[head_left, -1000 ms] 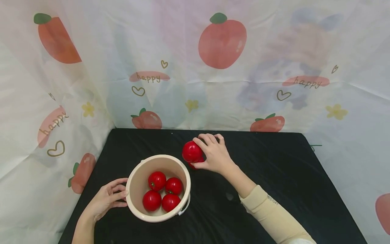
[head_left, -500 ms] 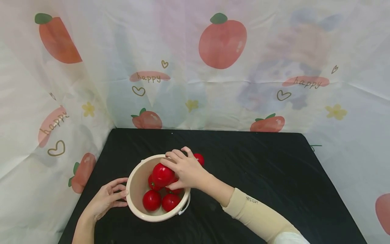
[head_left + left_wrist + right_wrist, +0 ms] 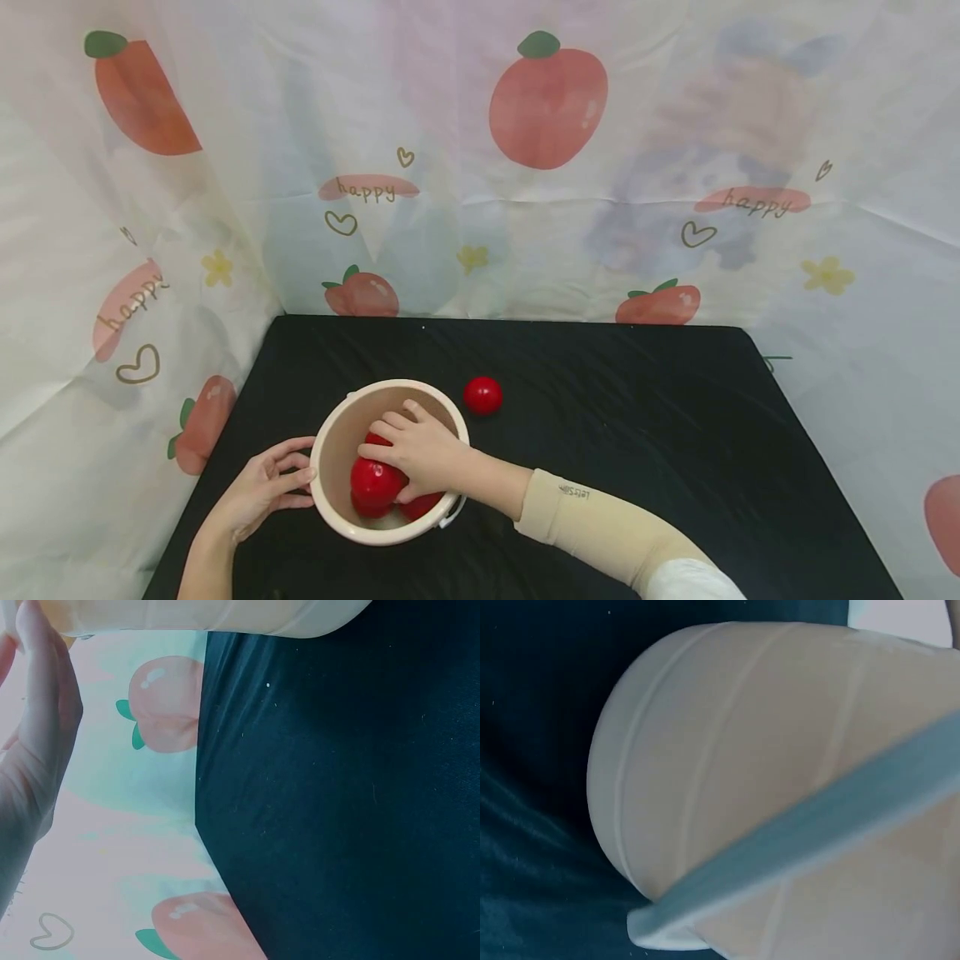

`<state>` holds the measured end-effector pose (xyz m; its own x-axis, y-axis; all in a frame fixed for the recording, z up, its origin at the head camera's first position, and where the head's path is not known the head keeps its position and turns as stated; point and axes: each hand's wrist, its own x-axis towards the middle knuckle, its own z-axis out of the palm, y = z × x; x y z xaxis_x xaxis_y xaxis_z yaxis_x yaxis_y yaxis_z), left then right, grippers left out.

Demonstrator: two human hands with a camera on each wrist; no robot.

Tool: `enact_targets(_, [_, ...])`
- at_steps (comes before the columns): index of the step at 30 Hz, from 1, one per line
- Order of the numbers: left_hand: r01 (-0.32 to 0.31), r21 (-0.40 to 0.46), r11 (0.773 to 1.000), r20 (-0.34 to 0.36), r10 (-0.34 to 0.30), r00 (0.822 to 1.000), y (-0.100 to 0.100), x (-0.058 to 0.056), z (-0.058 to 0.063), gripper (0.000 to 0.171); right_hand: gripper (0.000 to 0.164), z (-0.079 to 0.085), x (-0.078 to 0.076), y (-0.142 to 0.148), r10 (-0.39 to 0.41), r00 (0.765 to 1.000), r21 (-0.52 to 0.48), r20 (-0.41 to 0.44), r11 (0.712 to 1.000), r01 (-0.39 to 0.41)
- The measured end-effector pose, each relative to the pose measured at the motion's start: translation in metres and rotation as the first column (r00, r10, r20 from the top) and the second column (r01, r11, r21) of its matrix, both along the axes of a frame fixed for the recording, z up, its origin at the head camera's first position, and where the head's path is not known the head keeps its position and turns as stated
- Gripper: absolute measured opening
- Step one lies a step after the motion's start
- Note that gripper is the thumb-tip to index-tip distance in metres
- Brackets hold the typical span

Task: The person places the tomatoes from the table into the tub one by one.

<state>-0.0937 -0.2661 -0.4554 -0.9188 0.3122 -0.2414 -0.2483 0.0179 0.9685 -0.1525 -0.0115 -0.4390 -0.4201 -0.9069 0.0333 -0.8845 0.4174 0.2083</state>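
Note:
In the head view, a cream bucket (image 3: pixel 337 518) stands on the black-covered table with several glossy round red fruits inside. My right hand (image 3: pixel 423 454) reaches over its rim and holds one red fruit (image 3: pixel 377 478) low among the others, thumb on the near side and fingers over the top. More fruits, such as the red fruit (image 3: pixel 422 506) by the thumb, lie partly hidden beneath. At the bucket's left side, my left hand (image 3: pixel 258 492) rests its fingertips at the rim, fingers mostly extended. The right wrist view shows only the bucket's ribbed side (image 3: pixel 720 750), not the hand.
Another red fruit (image 3: pixel 483 395) lies on the table just beyond the bucket's right rim. The bucket's pale handle (image 3: pixel 802 840) hangs down its right side. A fruit-printed curtain (image 3: pixel 465 250) runs along the table's back and left edges.
My right hand has carried a red fruit from the table behind the bucket, over the rim and down inside. The other fruit there is now uncovered. My left hand stays put.

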Motion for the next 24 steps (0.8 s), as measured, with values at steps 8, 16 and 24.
enact_targets(8, [-0.002,-0.012,1.000,0.002,0.002,1.000,0.001,0.000,0.000,0.041,0.081,-0.009,-0.001,-0.012,0.008,1.000,0.104,0.028,0.994,-0.010])
enact_targets(16, [0.009,-0.006,1.000,-0.011,-0.009,1.000,0.000,0.000,0.000,0.041,0.082,-0.014,-0.001,-0.024,0.027,1.000,0.173,0.007,0.985,-0.028])
enact_targets(24, [0.007,-0.004,1.000,-0.008,-0.007,1.000,0.001,0.001,0.000,0.041,0.085,-0.017,0.000,-0.026,0.042,0.999,0.212,0.023,0.976,-0.046])
